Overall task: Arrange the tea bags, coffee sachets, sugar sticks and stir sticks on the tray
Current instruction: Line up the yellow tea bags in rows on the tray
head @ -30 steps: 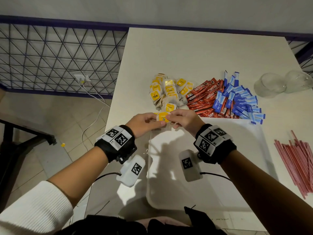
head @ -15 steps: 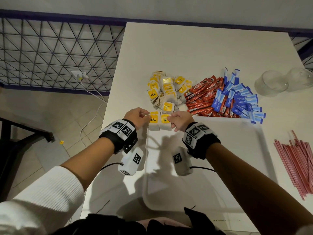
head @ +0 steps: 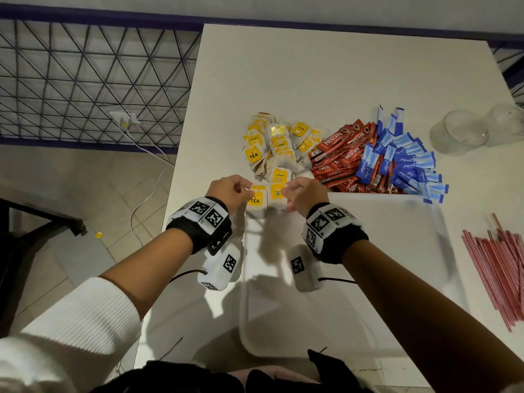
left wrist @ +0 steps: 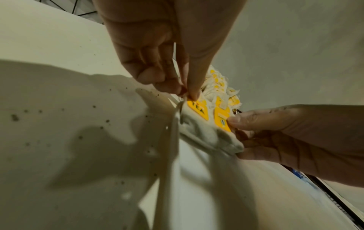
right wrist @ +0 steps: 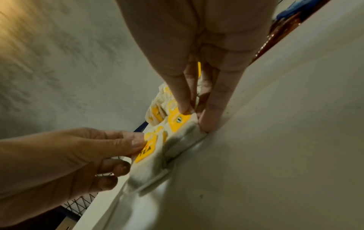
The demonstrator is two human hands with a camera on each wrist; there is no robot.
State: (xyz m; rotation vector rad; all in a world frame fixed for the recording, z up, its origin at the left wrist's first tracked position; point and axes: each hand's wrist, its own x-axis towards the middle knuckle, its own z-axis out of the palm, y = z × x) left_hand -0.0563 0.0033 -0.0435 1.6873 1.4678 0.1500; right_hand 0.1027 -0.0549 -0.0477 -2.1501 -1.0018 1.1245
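My left hand (head: 230,191) pinches the tea bag (head: 256,200) tagged "TEA"; my right hand (head: 304,193) pinches a second tea bag (head: 277,194) beside it. Both bags sit between my hands at the white tray's (head: 382,251) far left corner. Beyond lie the tea bag pile (head: 279,146), red "NESCAFE CLASSIC" sachets (head: 341,154) and blue "Equal" sticks (head: 405,163), too heaped to count. Red stir sticks (head: 499,268) lie right of the tray.

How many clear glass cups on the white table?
2: one clear glass cup at the white table's far right, the other just right of it, partly cropped.
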